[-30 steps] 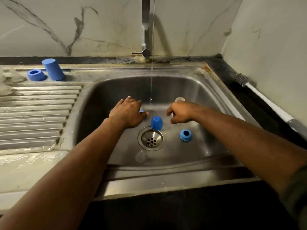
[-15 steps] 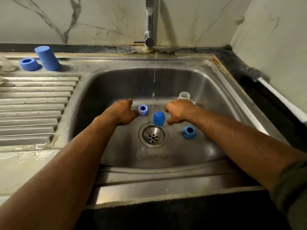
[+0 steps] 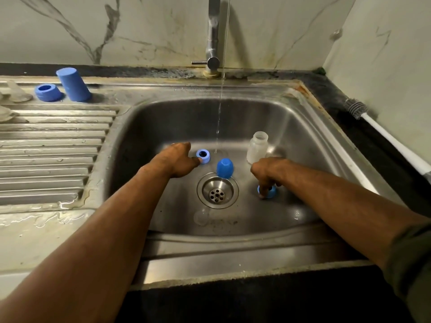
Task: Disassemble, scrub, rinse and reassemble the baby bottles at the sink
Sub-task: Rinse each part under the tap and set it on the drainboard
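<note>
Sink basin [image 3: 303, 141] under a thin running stream; left hand [image 3: 173, 160], fingers curled, thumb touching a blue collar ring [image 3: 203, 156]; right hand [image 3: 268, 172] pinches a second blue ring [image 3: 270, 194]; clear bottle [image 3: 257, 146] upright behind it; blue cap [image 3: 225, 168] beside the drain [image 3: 217, 190]; no legible writing.

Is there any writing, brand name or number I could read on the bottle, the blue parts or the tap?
None can be read. The clear bottle, the blue rings, the blue cap and the tap show no legible text; any measuring marks on the bottle are too faint to tell.
</note>
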